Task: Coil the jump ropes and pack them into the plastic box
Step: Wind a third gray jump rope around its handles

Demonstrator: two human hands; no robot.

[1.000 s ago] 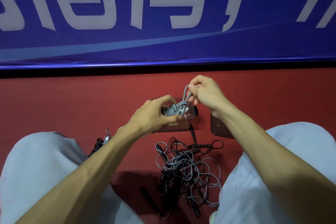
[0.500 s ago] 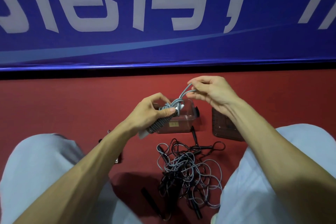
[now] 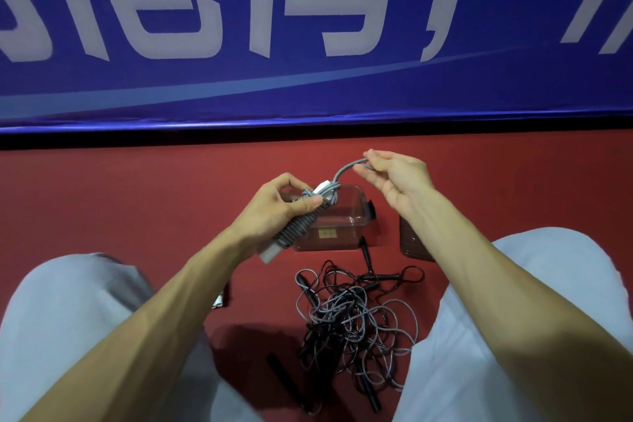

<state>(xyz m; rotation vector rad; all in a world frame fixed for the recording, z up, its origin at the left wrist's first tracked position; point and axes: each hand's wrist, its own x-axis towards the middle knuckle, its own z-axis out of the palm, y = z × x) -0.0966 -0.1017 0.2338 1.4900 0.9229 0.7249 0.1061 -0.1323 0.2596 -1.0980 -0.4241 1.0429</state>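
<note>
Grey jump rope [image 3: 297,227], light and floppy, seems best held mid-bundle, where left hand [image 3: 270,212] fingers clamp its coils while right hand [image 3: 399,178] fingers pinch its loose loop.

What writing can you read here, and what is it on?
On the blue banner: big white Chinese characters, tops cut off by the frame, not surely readable, then a comma ",".
On the plastic box: a small yellowish label, too small to read.
I see no other writing.
</note>
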